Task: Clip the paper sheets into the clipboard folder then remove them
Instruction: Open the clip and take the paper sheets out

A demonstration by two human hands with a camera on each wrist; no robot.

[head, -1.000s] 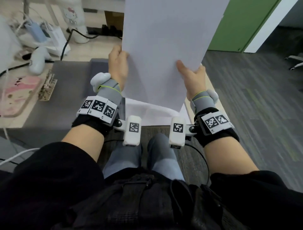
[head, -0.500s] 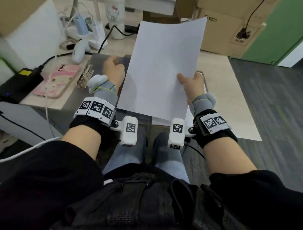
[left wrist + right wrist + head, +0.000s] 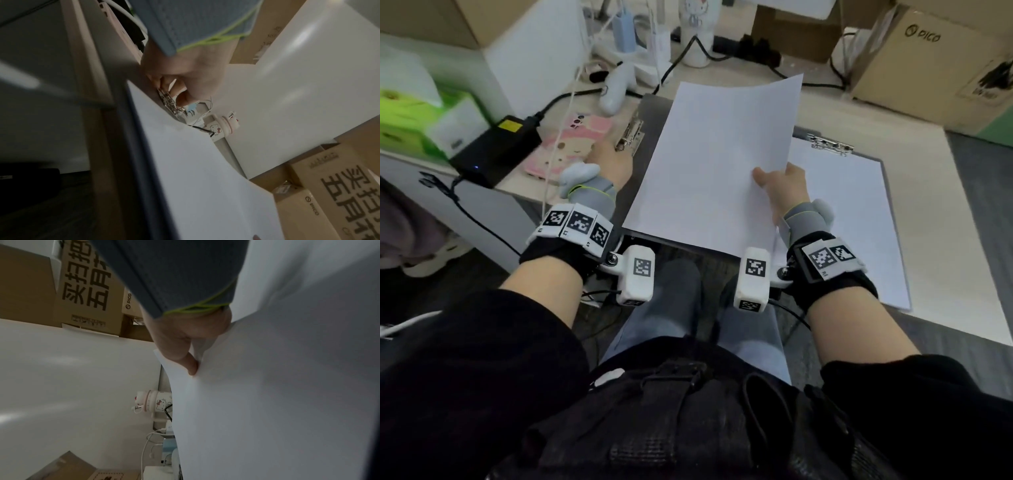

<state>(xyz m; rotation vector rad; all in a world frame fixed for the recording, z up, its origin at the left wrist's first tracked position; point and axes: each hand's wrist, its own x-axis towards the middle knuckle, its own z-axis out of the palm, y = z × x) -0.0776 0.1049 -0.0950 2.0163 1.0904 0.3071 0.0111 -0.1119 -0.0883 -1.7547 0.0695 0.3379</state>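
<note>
The paper point(image 3: 717, 168) is thin, smooth, white and rectangular, bowing slightly along its far edge; whether it is one sheet or several together cannot be told. It sits at the centre of the head view, above a flat dark grey folder point(image 3: 650, 113). The right hand point(image 3: 784, 192) pinches its right edge, thumb on top and fingers curled beneath. The left hand point(image 3: 607, 164), at centre left, has its fingers curled around a shiny metal clip point(image 3: 631, 135) on the folder's left edge; the left wrist view shows thumb and fingers closed on that clip.

Two metal clips are visible: the second clip point(image 3: 830, 144) lies right of centre, on the far edge of the other grey leaf, which carries a further flat stack of white sheets point(image 3: 859, 219). Two hands, two brown cardboard boxes point(image 3: 935, 58) in the upper right.

Compared with half a second ago, the paper has dropped lower and flatter over the folder, and the left hand has moved left onto the clip.
</note>
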